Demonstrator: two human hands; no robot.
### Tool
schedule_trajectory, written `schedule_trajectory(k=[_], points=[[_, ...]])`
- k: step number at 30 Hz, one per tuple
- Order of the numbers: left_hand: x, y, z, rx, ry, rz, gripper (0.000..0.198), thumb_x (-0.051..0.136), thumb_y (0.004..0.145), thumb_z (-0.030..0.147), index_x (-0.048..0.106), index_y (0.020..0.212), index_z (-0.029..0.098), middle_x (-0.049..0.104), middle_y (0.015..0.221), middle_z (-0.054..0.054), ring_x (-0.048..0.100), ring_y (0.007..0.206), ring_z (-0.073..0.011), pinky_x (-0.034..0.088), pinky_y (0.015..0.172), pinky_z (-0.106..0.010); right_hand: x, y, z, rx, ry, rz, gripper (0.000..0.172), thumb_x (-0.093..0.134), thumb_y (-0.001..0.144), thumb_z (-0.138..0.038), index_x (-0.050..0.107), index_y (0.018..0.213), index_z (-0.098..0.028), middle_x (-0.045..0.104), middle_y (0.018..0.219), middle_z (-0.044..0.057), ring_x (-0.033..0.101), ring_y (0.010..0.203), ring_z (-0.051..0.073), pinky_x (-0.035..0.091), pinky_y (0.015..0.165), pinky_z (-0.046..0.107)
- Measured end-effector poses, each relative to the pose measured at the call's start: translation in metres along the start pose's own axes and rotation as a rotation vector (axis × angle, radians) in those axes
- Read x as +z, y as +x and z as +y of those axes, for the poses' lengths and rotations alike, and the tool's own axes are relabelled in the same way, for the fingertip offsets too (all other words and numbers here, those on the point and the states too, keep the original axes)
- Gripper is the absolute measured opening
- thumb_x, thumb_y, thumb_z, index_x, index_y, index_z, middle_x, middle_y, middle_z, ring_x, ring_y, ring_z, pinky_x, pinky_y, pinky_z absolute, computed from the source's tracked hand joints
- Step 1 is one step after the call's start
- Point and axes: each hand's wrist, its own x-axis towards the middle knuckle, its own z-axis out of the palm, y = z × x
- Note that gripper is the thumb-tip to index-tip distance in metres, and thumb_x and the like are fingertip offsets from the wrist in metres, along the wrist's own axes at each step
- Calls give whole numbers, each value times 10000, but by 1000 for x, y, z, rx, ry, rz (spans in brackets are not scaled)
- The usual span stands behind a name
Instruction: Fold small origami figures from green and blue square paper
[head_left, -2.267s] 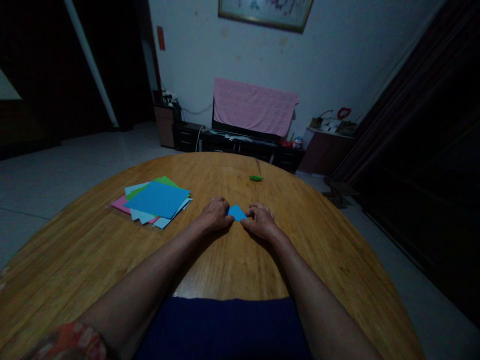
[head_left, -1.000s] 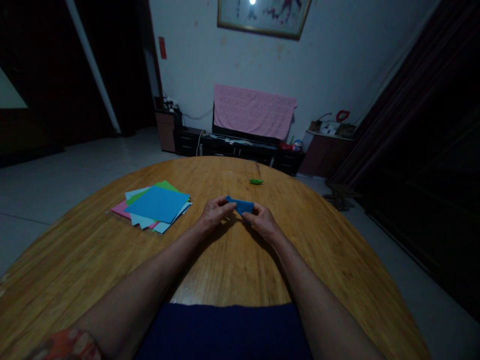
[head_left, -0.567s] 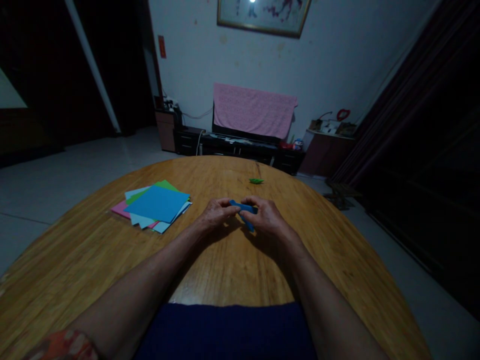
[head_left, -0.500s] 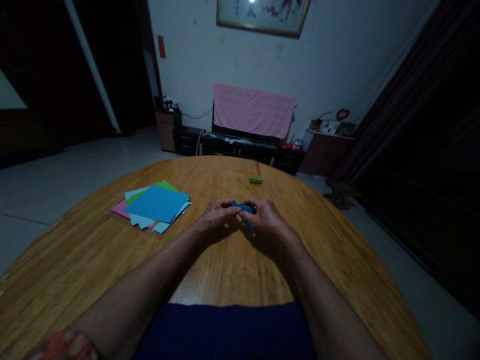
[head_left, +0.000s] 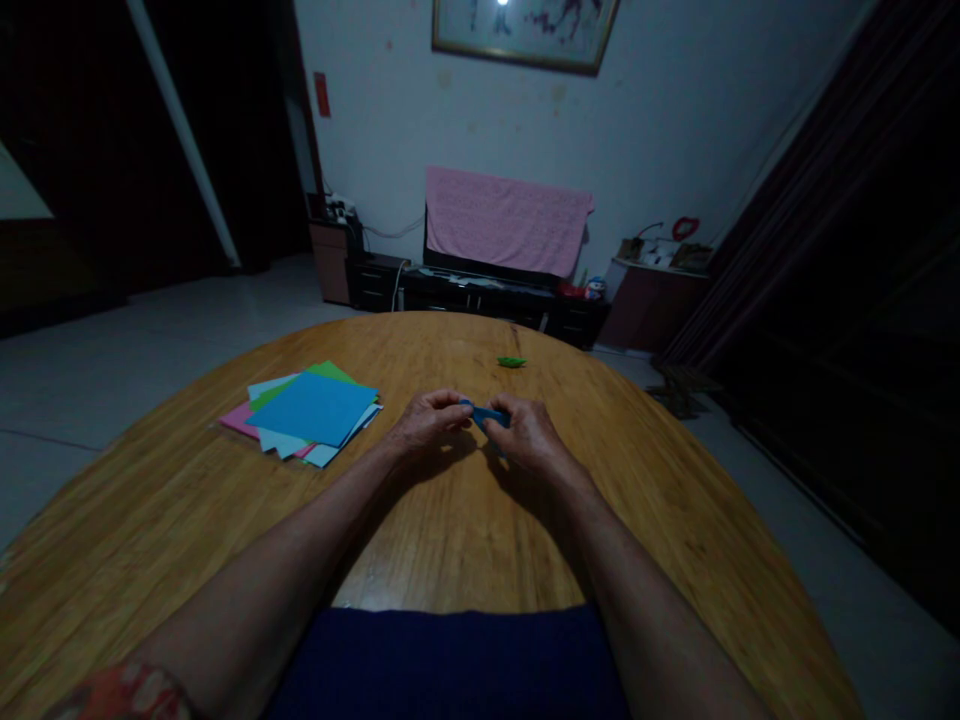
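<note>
A small folded piece of blue paper [head_left: 486,414] is held just above the round wooden table [head_left: 450,520], pinched from both sides. My left hand [head_left: 424,422] grips its left end with thumb and fingers closed. My right hand [head_left: 527,435] pinches its right end and covers much of it. Only a narrow strip of the paper shows between the two hands.
A loose stack of coloured paper sheets [head_left: 307,410], blue on top with green, pink and pale ones beneath, lies left of my hands. A small green folded paper piece [head_left: 512,361] rests further back on the table. A pink cloth [head_left: 506,220] covers a screen by the wall.
The blue paper lay flat under my fingertips at first. Both hands lifted it and folded it narrower, and my fingers have closed in around it.
</note>
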Motion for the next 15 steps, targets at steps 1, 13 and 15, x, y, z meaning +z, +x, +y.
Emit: schedule_trajectory(k=[1,13,15], points=[[-2,1,0,0,6,-22,225,789,592,273,645,702,139,563,574,10,497,515,-83,388,527,-218,-1,0,0,19,71,-25,72,633,758,-262,651,764,-192,610,687,9,540,642,141,374,608,252],[-14,-5,18,-101,-5,-208,204,793,623,249,688,772,159,654,720,-40,614,689,-160,472,664,-296,-2,-2,15,300,1076,-522,402,563,823,-552,679,839,-168,682,792,62,616,734,169,468,760,311],[-12,-9,18,-115,-53,-239,202,789,633,241,685,789,167,652,719,-43,627,722,-184,485,688,-333,2,-4,15,352,1122,-539,318,626,807,-473,673,873,-165,685,792,61,621,721,162,476,737,308]])
